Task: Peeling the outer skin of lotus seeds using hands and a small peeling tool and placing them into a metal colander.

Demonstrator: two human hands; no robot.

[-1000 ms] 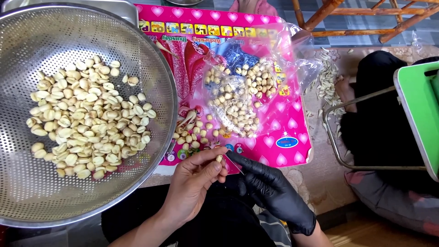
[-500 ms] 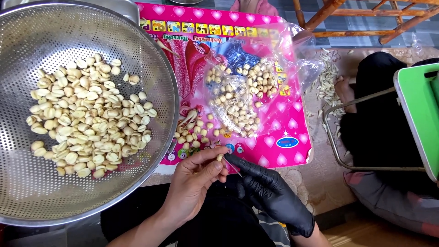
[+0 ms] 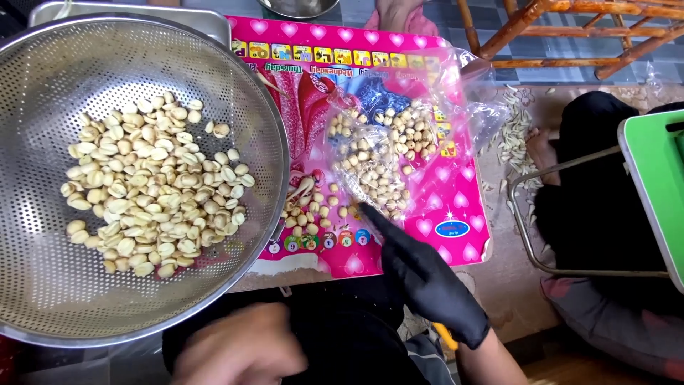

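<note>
My right hand (image 3: 425,279), in a black glove, stretches forward onto the pink mat (image 3: 456,199). Its fingertips come to a point at the loose pale seeds (image 3: 313,214) beside the clear plastic bag of seeds (image 3: 381,153). Whether they pinch a seed is hidden. A bit of something yellow (image 3: 445,335) shows under the glove's wrist. My bare left hand (image 3: 239,353) is low at the frame's bottom, blurred, with curled fingers, below the rim of the metal colander (image 3: 43,306). The colander holds a heap of peeled pale seeds (image 3: 153,185).
Husks (image 3: 516,139) are scattered on the floor right of the mat. Another person in dark clothes (image 3: 613,185) sits there beside a green stool with a metal frame (image 3: 652,171). Wooden chair legs (image 3: 563,36) stand at the back right, and a metal tray (image 3: 128,11) lies behind the colander.
The hands, which met over a seed at the mat's front edge, have parted. The gloved right hand reached forward to the loose seeds. The left hand dropped back and left.
</note>
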